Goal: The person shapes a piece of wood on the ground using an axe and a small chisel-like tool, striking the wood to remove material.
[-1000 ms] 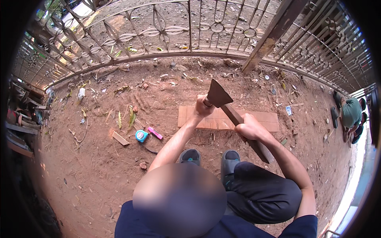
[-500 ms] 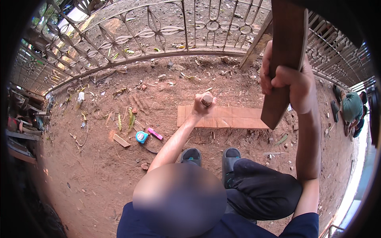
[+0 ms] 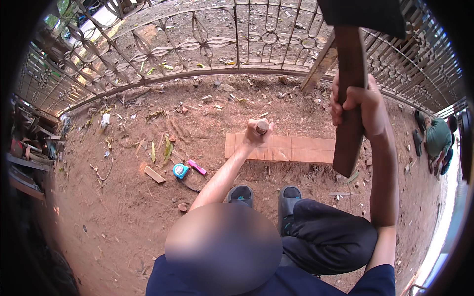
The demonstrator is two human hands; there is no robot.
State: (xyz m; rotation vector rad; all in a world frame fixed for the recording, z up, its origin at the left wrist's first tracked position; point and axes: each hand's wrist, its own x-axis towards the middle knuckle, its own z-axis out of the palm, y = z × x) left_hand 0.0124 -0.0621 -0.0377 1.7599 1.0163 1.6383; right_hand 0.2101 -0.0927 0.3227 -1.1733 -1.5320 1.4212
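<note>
Left hand: a fist (image 3: 256, 134), fingers curled tight around a wooden tool handle (image 3: 262, 127); its round, pale end faces up at the camera. Lower part hidden by the fist; cannot tell whether it meets the board.
Right hand: raised on the right side (image 3: 374, 106), fingers wrapped around the shaft of an axe (image 3: 351, 61), thumb across the near face.
Axe: dark blade at the top, partly cut off by the picture's upper edge; brown, slightly curved shaft runs down through the grip, its butt overlapping the board's right end in this view.
Board: reddish-brown plank (image 3: 301, 149), flat on the ground in front of the feet, long side crosswise, thin lines drawn over it. Left fist at its far edge, left of the middle.
Left of board: teal tape measure (image 3: 180, 170), pink marker-like stick (image 3: 197, 167) just beside it, small wood offcut (image 3: 155, 174) farther left, yellow-green leaf (image 3: 168, 148) beyond.
Footwear: two grey slides (image 3: 240, 195), near side of the board.
Ground: reddish dirt (image 3: 118, 217), scattered chips and litter.
Boundary: ornamental metal fence (image 3: 197, 44) along the far side; slanting post (image 3: 320, 66) right of centre.
Far right: another person in green (image 3: 438, 138), low down.
</note>
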